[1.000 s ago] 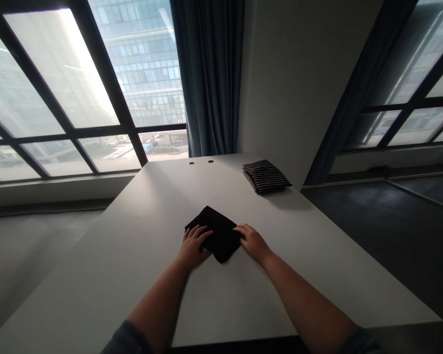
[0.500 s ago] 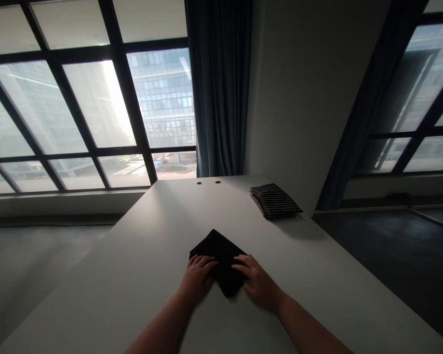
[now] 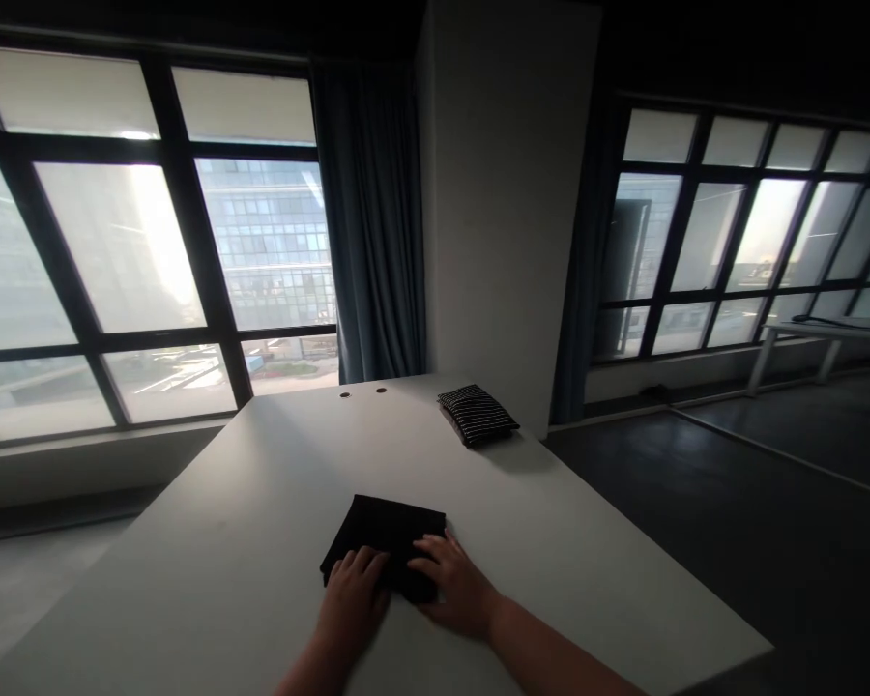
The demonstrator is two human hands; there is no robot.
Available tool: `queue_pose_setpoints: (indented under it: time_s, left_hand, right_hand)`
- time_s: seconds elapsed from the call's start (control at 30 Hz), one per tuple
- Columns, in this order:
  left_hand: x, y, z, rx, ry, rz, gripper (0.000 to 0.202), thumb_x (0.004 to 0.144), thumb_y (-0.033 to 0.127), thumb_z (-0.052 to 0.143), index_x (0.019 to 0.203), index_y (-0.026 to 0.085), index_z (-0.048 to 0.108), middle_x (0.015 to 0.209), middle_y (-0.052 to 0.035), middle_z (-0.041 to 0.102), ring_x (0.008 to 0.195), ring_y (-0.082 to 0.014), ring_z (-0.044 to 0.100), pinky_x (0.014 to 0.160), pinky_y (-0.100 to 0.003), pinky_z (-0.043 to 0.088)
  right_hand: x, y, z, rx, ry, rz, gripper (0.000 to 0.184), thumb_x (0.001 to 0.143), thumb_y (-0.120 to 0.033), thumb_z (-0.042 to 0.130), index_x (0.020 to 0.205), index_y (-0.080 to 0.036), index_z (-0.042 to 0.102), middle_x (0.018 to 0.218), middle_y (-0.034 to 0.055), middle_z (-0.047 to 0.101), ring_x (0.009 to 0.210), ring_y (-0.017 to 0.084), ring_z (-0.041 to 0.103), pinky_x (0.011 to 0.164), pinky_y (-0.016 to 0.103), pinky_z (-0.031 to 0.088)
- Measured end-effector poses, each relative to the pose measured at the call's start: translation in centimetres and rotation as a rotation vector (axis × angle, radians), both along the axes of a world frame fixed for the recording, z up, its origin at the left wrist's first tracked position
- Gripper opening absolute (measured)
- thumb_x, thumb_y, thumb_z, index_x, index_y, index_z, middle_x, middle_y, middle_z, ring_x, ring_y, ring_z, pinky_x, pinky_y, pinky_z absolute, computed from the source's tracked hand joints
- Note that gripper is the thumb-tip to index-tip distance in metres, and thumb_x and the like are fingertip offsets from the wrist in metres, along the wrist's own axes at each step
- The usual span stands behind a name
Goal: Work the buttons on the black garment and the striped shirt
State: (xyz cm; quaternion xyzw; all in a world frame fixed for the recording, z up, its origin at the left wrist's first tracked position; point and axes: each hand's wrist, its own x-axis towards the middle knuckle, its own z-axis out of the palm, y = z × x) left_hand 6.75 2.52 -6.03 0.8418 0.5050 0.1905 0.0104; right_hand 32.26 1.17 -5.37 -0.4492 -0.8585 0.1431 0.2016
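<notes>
The left hand (image 3: pixel 353 587) lies flat, fingers spread, on the near left edge of the black cloth (image 3: pixel 384 536). The cloth sits folded on the table (image 3: pixel 261 503), its long side running left to right, stretching away from both palms. The right hand (image 3: pixel 453 590) presses its near right corner, also flat, gripping nothing. Both are equally near. A striped cloth (image 3: pixel 477 414) lies well apart, far right.

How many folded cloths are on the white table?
2. The black cloth lies near the front edge under both hands; the striped cloth lies at the far right of the table.
</notes>
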Motion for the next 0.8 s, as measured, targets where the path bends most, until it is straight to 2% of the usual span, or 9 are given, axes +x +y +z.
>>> queue_pose_setpoints:
  time_s: [0.1, 0.2, 0.33, 0.43, 0.5, 0.57, 0.63, 0.7, 0.8]
  left_hand:
    - [-0.4, -0.1, -0.7, 0.047, -0.048, -0.061, 0.052, 0.087, 0.019, 0.062, 0.138, 0.028, 0.065, 0.132, -0.0091, 0.068, 0.119, -0.0294, 0.062, 0.102, -0.046, 0.047]
    - [-1.3, 0.3, -1.0, 0.127, -0.078, -0.085, 0.053, 0.085, 0.02, 0.064, 0.138, 0.029, 0.066, 0.135, -0.0088, 0.067, 0.126, -0.0306, 0.059, 0.107, -0.048, 0.045]
    - [-3.7, 2.1, -0.9, 0.176, -0.04, -0.161, 0.056, 0.082, 0.026, 0.072, 0.137, 0.033, 0.068, 0.139, -0.0073, 0.066, 0.131, -0.0328, 0.058, 0.12, -0.058, 0.036]
    - [-6.0, 3.6, -1.4, 0.17, -0.027, -0.202, 0.065, 0.078, 0.033, 0.078, 0.142, 0.038, 0.064, 0.153, -0.007, 0.057, 0.142, -0.0382, 0.05, 0.123, -0.065, 0.033]
    - [-7.0, 4.1, -2.2, 0.139, -0.077, -0.151, 0.071, 0.077, 0.032, 0.078, 0.145, 0.038, 0.062, 0.162, -0.0081, 0.047, 0.147, -0.0401, 0.046, 0.119, -0.06, 0.043]
    - [-7.3, 4.1, -3.2, 0.076, -0.149, -0.083, 0.072, 0.077, 0.026, 0.075, 0.147, 0.036, 0.06, 0.165, -0.0094, 0.043, 0.145, -0.038, 0.049, 0.113, -0.052, 0.052]
    - [-7.1, 3.8, -3.8, 0.004, -0.203, -0.041, 0.073, 0.076, 0.02, 0.071, 0.147, 0.035, 0.061, 0.165, -0.0096, 0.043, 0.141, -0.035, 0.055, 0.112, -0.047, 0.054]
    - [-6.8, 3.5, -3.8, -0.042, -0.238, -0.021, 0.072, 0.073, 0.017, 0.069, 0.144, 0.034, 0.064, 0.163, -0.0089, 0.046, 0.14, -0.0342, 0.056, 0.115, -0.046, 0.052]
    - [-6.5, 3.3, -2.8, -0.09, -0.265, 0.005, 0.072, 0.07, 0.015, 0.068, 0.14, 0.031, 0.066, 0.16, -0.0094, 0.048, 0.141, -0.034, 0.055, 0.116, -0.046, 0.05]
  right_hand:
    - [0.0, 0.0, -0.2, 0.007, 0.035, -0.097, 0.055, 0.08, -0.032, 0.072, 0.135, -0.027, 0.069, 0.157, 0.0119, 0.053, 0.151, 0.036, 0.039, 0.128, 0.064, 0.017]
    - [0.2, -0.1, 0.2, -0.022, 0.072, -0.103, 0.052, 0.081, -0.026, 0.069, 0.133, -0.023, 0.07, 0.158, 0.0136, 0.051, 0.152, 0.035, 0.038, 0.128, 0.056, 0.026]
    - [0.3, -0.3, 0.4, -0.068, 0.108, -0.088, 0.049, 0.083, -0.024, 0.064, 0.132, -0.021, 0.07, 0.159, 0.0144, 0.05, 0.152, 0.034, 0.039, 0.128, 0.054, 0.03]
    - [0.6, -0.2, -0.4, -0.113, 0.092, -0.083, 0.051, 0.083, -0.021, 0.06, 0.134, -0.021, 0.069, 0.161, 0.0144, 0.048, 0.155, 0.034, 0.035, 0.128, 0.055, 0.03]
    - [0.7, 0.2, -1.2, -0.149, 0.07, -0.07, 0.058, 0.079, -0.017, 0.06, 0.136, -0.021, 0.067, 0.163, 0.0135, 0.045, 0.157, 0.035, 0.032, 0.128, 0.058, 0.029]
    - [0.8, 0.6, -1.9, -0.18, 0.053, -0.053, 0.064, 0.074, -0.014, 0.06, 0.137, -0.022, 0.066, 0.165, 0.0128, 0.043, 0.158, 0.036, 0.029, 0.128, 0.06, 0.029]
    - [0.8, 0.8, -2.4, -0.192, 0.049, -0.053, 0.065, 0.073, -0.013, 0.059, 0.137, -0.022, 0.067, 0.165, 0.0122, 0.042, 0.158, 0.037, 0.028, 0.128, 0.06, 0.029]
    - [0.7, 0.8, -2.4, -0.182, 0.062, -0.072, 0.063, 0.074, -0.012, 0.057, 0.136, -0.022, 0.067, 0.165, 0.0113, 0.043, 0.158, 0.036, 0.029, 0.128, 0.06, 0.029]
    - [0.5, 0.4, -1.8, -0.154, 0.088, -0.097, 0.061, 0.075, -0.011, 0.056, 0.134, -0.023, 0.068, 0.163, 0.0105, 0.046, 0.157, 0.034, 0.031, 0.128, 0.06, 0.029]
